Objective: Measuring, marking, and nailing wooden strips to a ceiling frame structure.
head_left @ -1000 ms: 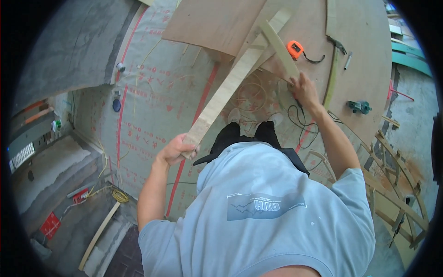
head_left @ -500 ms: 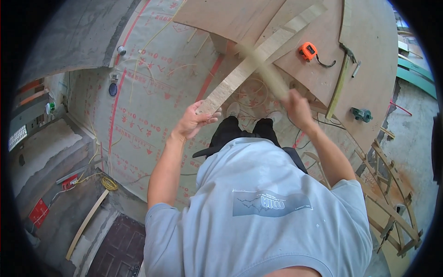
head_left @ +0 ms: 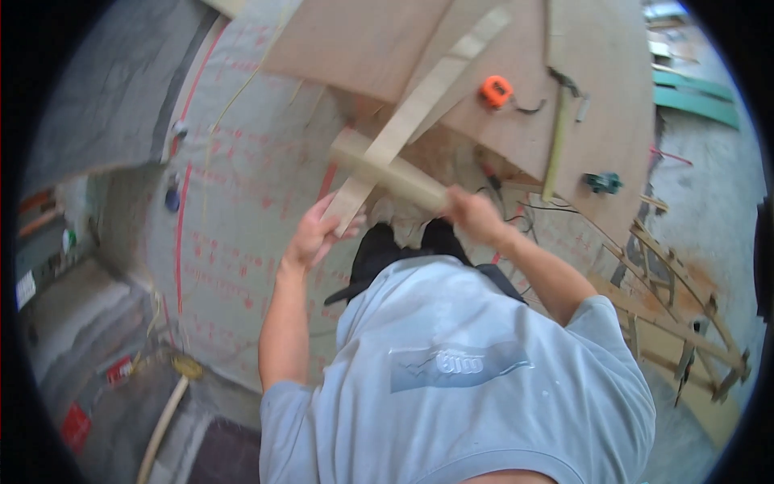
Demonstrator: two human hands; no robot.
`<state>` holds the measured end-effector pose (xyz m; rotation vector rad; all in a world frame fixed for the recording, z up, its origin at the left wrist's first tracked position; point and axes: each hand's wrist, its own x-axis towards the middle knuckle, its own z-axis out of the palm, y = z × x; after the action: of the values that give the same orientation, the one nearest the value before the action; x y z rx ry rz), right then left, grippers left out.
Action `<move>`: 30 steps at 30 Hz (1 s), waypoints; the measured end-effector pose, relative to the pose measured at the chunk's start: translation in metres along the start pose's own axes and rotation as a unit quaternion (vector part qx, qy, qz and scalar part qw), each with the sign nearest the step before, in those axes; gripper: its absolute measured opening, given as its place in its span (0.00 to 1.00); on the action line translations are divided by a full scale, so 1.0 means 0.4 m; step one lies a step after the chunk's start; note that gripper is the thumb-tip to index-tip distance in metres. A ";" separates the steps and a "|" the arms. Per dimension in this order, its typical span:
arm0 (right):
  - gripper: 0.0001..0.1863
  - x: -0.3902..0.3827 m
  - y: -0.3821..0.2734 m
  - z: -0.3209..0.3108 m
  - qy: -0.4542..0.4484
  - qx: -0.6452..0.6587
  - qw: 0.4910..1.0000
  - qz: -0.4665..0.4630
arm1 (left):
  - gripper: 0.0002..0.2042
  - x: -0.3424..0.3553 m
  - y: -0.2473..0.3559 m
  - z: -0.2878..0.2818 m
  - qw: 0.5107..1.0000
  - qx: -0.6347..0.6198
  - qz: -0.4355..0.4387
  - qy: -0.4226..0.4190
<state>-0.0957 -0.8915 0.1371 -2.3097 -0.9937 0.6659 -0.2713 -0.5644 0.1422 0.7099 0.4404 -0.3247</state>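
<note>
My left hand (head_left: 318, 234) grips the lower end of a long pale wood strip (head_left: 435, 85), which reaches diagonally up over the plywood workbench (head_left: 339, 40). A shorter wooden slat (head_left: 415, 187), blurred by motion, crosses it near the left hand, and my right hand (head_left: 474, 211) is closed on its right end. On the plywood lie an orange tape measure (head_left: 497, 91), a hammer (head_left: 563, 81) beside a yellowish strip (head_left: 556, 153), a small metal cylinder (head_left: 583, 109) and a dark green tool (head_left: 601, 183).
Red-printed floor covering (head_left: 234, 242) is underfoot, with black cords (head_left: 542, 206) below the bench edge. Curved wooden frames (head_left: 685, 339) stand at right, near teal boards (head_left: 697, 101). At lower left are a coiled yellow cable (head_left: 185, 367) and a wood batten (head_left: 161, 427).
My right hand has brought the shorter slat down and left; its crossing is now lower on the long strip, closer to my left hand. The camera's view has shifted slightly.
</note>
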 end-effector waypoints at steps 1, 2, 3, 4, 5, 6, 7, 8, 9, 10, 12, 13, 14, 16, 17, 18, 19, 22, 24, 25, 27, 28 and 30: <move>0.15 0.002 -0.039 -0.021 -0.083 -0.005 0.997 0.000 | 0.32 -0.007 -0.013 -0.010 0.999 0.018 -0.013 0.029; 0.16 0.012 -0.037 -0.029 -0.074 0.016 0.997 -0.033 | 0.32 -0.033 -0.020 -0.015 0.997 0.040 -0.026 0.061; 0.16 0.021 -0.006 -0.045 -0.061 -0.005 0.998 0.002 | 0.31 -0.067 -0.019 -0.023 0.997 0.051 -0.030 0.059; 0.16 0.039 0.031 -0.062 -0.050 -0.023 0.998 0.035 | 0.30 -0.108 -0.018 -0.030 0.996 0.062 -0.034 0.060; 0.16 0.053 0.075 -0.085 0.009 -0.035 0.995 0.091 | 0.30 -0.155 -0.026 -0.050 0.996 0.052 -0.042 0.067; 0.16 0.065 0.123 -0.111 0.066 -0.044 0.986 0.146 | 0.30 -0.205 -0.040 -0.074 0.995 0.042 -0.051 0.077; 0.17 0.080 0.176 -0.141 0.104 -0.033 0.978 0.177 | 0.29 -0.258 -0.054 -0.089 0.992 0.040 -0.057 0.103; 0.18 0.092 0.222 -0.168 0.140 -0.022 0.968 0.207 | 0.29 -0.307 -0.067 -0.104 0.989 0.039 -0.062 0.131; 0.18 0.099 0.245 -0.190 0.144 -0.018 0.967 0.208 | 0.29 -0.352 -0.079 -0.127 0.988 0.044 -0.063 0.131; 0.18 0.108 0.258 -0.214 0.169 -0.011 0.961 0.219 | 0.29 -0.398 -0.092 -0.150 0.987 0.020 -0.075 0.141; 0.18 0.115 0.266 -0.240 0.196 0.001 0.953 0.232 | 0.29 -0.458 -0.102 -0.165 0.984 0.001 -0.091 0.151; 0.19 0.118 0.267 -0.246 0.207 0.004 0.949 0.237 | 0.30 -0.480 -0.104 -0.164 0.980 -0.009 -0.109 0.168; 0.19 0.120 0.271 -0.252 0.217 0.007 0.946 0.242 | 0.30 -0.495 -0.105 -0.166 0.974 -0.019 -0.128 0.185; 0.19 0.129 0.291 -0.270 0.238 0.057 0.933 0.265 | 0.30 -0.507 -0.114 -0.183 0.973 -0.024 -0.129 0.190; 0.19 0.127 0.301 -0.281 0.283 0.128 0.899 0.309 | 0.29 -0.514 -0.119 -0.192 0.973 -0.031 -0.131 0.186; 0.19 0.126 0.315 -0.294 0.325 0.197 0.857 0.349 | 0.28 -0.520 -0.127 -0.201 0.974 -0.039 -0.132 0.182; 0.20 0.114 0.344 -0.317 0.312 0.208 0.848 0.375 | 0.28 -0.522 -0.135 -0.217 0.974 -0.035 -0.136 0.180; 0.22 0.063 0.513 -0.326 0.304 0.015 0.889 0.342 | 0.26 -0.501 -0.131 -0.249 0.971 -0.028 -0.145 0.186; 0.24 0.081 0.427 -0.343 0.259 -0.088 0.881 0.386 | 0.24 -0.513 -0.139 -0.244 0.962 -0.010 -0.166 0.218; 0.25 0.090 0.367 -0.349 0.314 -0.199 0.860 0.348 | 0.24 -0.519 -0.141 -0.251 0.962 -0.009 -0.166 0.219; 0.27 0.156 0.269 -0.377 0.347 -0.221 0.872 0.264 | 0.19 -0.519 -0.152 -0.279 0.960 -0.001 -0.193 0.201; 0.28 0.203 0.232 -0.379 0.326 -0.132 0.909 0.222 | 0.19 -0.509 -0.154 -0.287 0.960 0.003 -0.194 0.201; 0.29 0.323 0.210 -0.338 0.323 0.059 0.934 0.143 | 0.17 -0.475 -0.147 -0.301 0.932 0.076 -0.256 0.243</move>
<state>0.1082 -0.8795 0.1537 -2.3332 -0.3081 0.0353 -0.4931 -0.4979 0.1221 0.8220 1.0904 -0.6842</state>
